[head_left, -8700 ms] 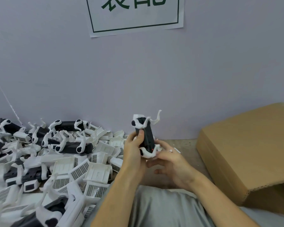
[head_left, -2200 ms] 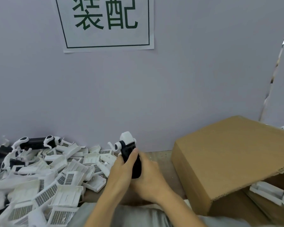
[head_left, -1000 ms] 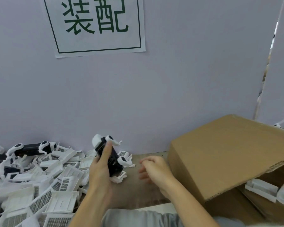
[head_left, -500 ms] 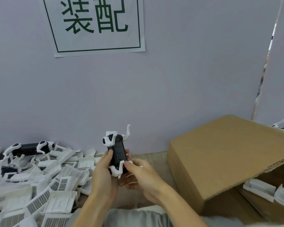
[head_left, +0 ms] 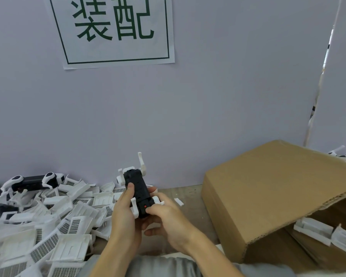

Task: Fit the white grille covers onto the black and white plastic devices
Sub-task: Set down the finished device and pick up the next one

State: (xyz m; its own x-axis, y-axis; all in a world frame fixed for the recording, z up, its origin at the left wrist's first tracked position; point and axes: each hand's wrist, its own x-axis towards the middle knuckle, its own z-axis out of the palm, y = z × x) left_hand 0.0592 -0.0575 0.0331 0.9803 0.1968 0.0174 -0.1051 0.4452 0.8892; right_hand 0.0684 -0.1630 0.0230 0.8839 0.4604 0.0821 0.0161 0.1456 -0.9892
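Head view, hands: both raised over the near middle of the tabletop (head_left: 190,193), meeting on one black and white device (head_left: 139,191).
Left hand (head_left: 124,214): wrapped round the device's left side, thumb laid along the black face, fingers curled behind.
Right hand (head_left: 168,218): clamped on the device's lower end, thumb pressed on the black face just beside a small red mark (head_left: 145,206); fingers curled underneath.
Device attitude: roughly upright, top tilted slightly left and away; white arms jut from the top end and from both sides near the thumbs.
Grille cover on this device: cannot tell whether one is fitted; the rear is hidden by the hands.
Loose grille covers (head_left: 68,234): heap along the left edge of the tabletop up to the left forearm, lying at all angles, some mesh side up.
Other devices (head_left: 33,181): on the far left of the heap, against the wall (head_left: 188,108).
Cardboard box (head_left: 268,188): at the right edge, flap raised; white parts (head_left: 316,232) stacked inside under the flap.
White scrap (head_left: 178,201): on bare tabletop between right hand and box.
Paper sign (head_left: 114,31): on the wall, green characters.
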